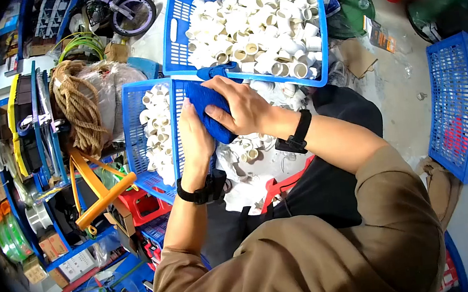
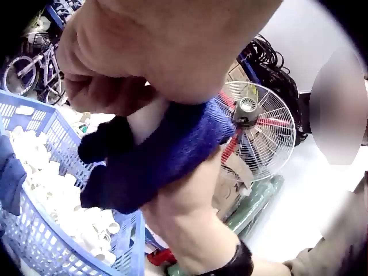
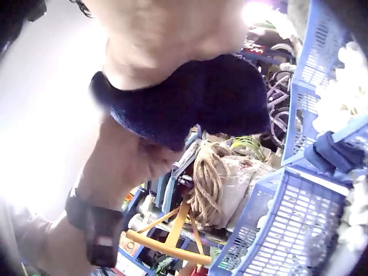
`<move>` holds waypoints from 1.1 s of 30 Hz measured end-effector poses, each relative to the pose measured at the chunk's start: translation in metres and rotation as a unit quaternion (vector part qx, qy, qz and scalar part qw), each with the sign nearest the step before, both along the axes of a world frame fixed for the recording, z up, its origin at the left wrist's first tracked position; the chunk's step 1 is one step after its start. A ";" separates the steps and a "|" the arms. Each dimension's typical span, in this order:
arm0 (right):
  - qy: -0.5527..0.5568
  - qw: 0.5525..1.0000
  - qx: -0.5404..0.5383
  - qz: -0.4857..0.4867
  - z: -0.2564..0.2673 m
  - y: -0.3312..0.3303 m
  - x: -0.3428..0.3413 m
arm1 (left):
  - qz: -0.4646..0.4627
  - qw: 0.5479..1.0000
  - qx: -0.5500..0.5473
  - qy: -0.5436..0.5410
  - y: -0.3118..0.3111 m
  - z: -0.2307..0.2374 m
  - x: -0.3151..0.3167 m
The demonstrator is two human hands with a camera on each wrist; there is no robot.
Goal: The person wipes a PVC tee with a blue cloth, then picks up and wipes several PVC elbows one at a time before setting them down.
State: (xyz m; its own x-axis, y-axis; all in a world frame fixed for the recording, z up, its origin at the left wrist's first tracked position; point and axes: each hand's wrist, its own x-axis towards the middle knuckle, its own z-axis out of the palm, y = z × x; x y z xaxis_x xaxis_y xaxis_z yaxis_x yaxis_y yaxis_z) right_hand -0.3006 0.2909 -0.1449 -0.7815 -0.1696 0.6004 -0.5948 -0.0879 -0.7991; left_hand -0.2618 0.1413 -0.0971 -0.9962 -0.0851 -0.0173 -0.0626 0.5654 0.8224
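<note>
A dark-blue knitted, glove-like fabric piece (image 1: 205,97) is held between the person's two bare hands, just in front of a large blue slatted plastic basket (image 1: 318,21) heaped with short white plastic pipe fittings (image 1: 238,33). The right hand (image 1: 247,107) grips it from above, fingers over its top and thumb on its near face; the left hand (image 1: 195,139) clasps its other side, fingers curled and partly hidden by the fabric. A second dark-blue cloth (image 1: 217,71) drapes over the basket's near rim. A smaller blue plastic basket (image 1: 132,123), also containing white fittings, stands beside the left hand.
</note>
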 end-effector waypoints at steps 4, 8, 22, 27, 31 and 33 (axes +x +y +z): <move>0.128 0.982 0.083 -0.113 -0.020 -0.010 -0.011 | -0.066 0.976 -0.180 0.101 -0.003 -0.003 -0.005; -0.484 0.816 -0.215 0.233 -0.030 -0.010 -0.023 | -0.167 0.938 -0.148 0.266 -0.013 -0.025 -0.033; -0.251 0.921 -0.269 0.131 0.008 0.047 -0.018 | -0.195 0.657 0.696 -0.217 0.045 -0.147 -0.115; -0.359 0.843 -0.338 0.215 -0.005 0.062 -0.020 | -0.048 0.613 0.748 -0.248 0.059 -0.104 -0.100; -0.396 0.812 -0.379 0.203 -0.016 0.093 -0.029 | -0.309 0.779 0.251 -0.484 -0.006 -0.181 -0.096; -0.389 0.793 -0.434 0.179 -0.024 0.097 -0.051 | -0.258 0.803 0.172 -0.508 -0.011 -0.193 -0.083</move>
